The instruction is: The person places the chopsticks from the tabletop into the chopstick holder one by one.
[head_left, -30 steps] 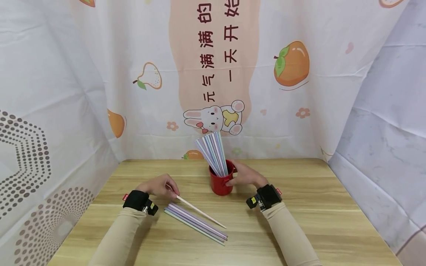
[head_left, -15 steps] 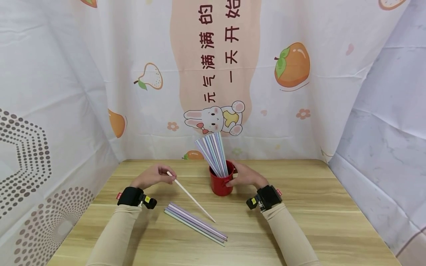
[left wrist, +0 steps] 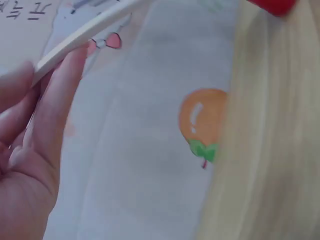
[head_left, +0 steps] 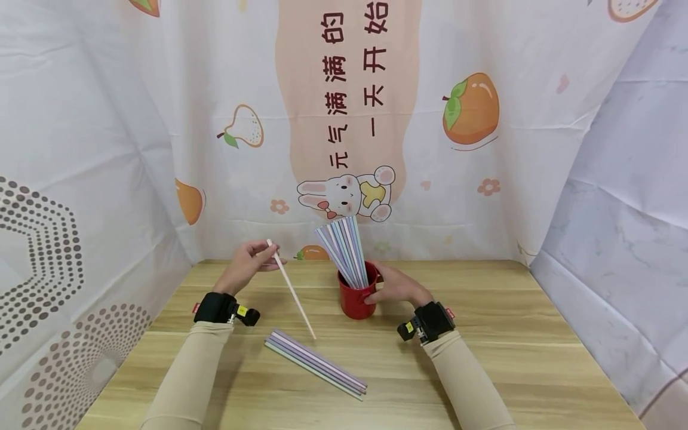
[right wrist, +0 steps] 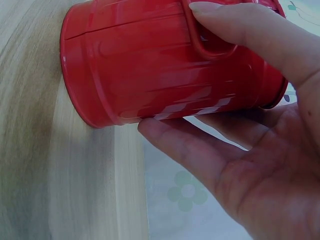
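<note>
Straw pinched by left hand | right hand grips mug; wrist view shows thumb on handle

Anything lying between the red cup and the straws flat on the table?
Nothing: bare table separates the red cup from the flat straws, seen from the head view.

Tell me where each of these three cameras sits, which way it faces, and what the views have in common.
Head: worn on the head, facing forward and down at the wooden table; shows both forearms, the left hand pinching a pale straw, the right hand on the red mug.
Left wrist: at the left wrist, facing along the fingers to the curtain; straw in the grip.
Right wrist: at the right wrist, facing the mug side-on; fingers and thumb around it.
Shared: straw in head and left wrist; mug in all three.
</note>
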`<action>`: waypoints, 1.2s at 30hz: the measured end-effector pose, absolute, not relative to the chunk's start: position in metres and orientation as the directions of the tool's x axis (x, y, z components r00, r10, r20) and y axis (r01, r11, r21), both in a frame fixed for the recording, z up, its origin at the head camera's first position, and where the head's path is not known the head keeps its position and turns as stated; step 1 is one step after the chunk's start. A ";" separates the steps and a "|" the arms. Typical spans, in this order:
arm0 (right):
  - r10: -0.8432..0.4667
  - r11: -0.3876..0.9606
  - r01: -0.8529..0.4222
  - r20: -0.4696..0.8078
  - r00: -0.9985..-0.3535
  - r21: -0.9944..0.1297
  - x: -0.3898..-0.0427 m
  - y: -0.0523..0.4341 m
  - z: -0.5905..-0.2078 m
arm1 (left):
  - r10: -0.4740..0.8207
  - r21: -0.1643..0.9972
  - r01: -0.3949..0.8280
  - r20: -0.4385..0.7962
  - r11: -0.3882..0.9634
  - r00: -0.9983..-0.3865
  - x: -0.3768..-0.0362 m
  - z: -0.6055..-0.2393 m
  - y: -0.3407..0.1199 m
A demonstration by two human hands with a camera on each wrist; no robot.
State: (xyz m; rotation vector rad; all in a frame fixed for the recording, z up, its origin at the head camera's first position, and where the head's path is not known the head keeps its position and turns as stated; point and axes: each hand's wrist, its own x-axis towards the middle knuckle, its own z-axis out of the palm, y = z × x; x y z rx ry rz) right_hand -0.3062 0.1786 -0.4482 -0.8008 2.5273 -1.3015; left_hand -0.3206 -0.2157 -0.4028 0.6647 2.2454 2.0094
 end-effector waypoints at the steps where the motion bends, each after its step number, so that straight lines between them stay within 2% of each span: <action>1: -0.543 0.469 -0.378 0.078 -0.836 -0.798 -0.306 0.179 -0.448 | 0.325 0.957 0.287 0.257 0.048 -0.910 -0.322 -0.399 -0.213; 8: -0.550 0.460 -0.384 0.083 -0.831 -0.800 -0.306 0.179 -0.447 | 0.169 0.944 0.329 0.330 -0.038 -0.929 -0.331 -0.370 -0.189; 20: -0.553 0.455 -0.383 0.082 -0.829 -0.804 -0.306 0.179 -0.447 | 0.028 0.912 0.391 0.398 -0.126 -0.917 -0.344 -0.341 -0.143; 29: -0.541 0.463 -0.367 0.071 -0.838 -0.807 -0.306 0.178 -0.446 | 0.063 0.900 0.433 0.429 0.047 -0.901 -0.348 -0.351 -0.123; 36: -0.549 0.452 -0.379 0.083 -0.832 -0.808 -0.307 0.180 -0.448 | 0.092 0.900 0.409 0.399 0.149 -0.912 -0.346 -0.363 -0.111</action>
